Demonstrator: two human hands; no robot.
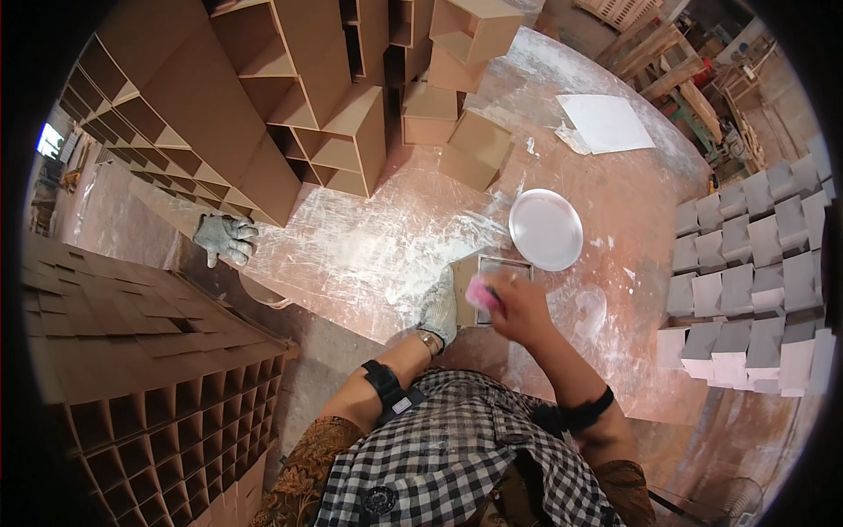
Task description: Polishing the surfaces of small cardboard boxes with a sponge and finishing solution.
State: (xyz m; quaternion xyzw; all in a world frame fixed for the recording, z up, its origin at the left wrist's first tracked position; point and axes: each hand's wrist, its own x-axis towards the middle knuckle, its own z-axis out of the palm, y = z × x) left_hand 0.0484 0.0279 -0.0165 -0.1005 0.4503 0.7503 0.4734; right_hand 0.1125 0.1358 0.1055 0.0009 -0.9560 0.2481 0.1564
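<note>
My left hand [439, 305], in a grey-white work glove, is closed on the left side of a small brown board box [465, 312]. The box lies near the table's front edge, its open side partly covered by my right hand. Bare and closed, my right hand [524, 309] grips a small pink piece [480, 293] over the box; it is blurred, perhaps a sponge. Beyond them sits a round white shallow dish [546, 230]. A loose grey glove [226, 239] lies at the table's left edge, apart from both hands.
Brown board boxes with open compartments [334, 145] are stacked at the back left. More compartment boxes [167, 422] stand at the near left. A white sheet [606, 123] lies at the far right of the smeared table [351, 255]. Rows of grey-white boxes [751, 285] line the right.
</note>
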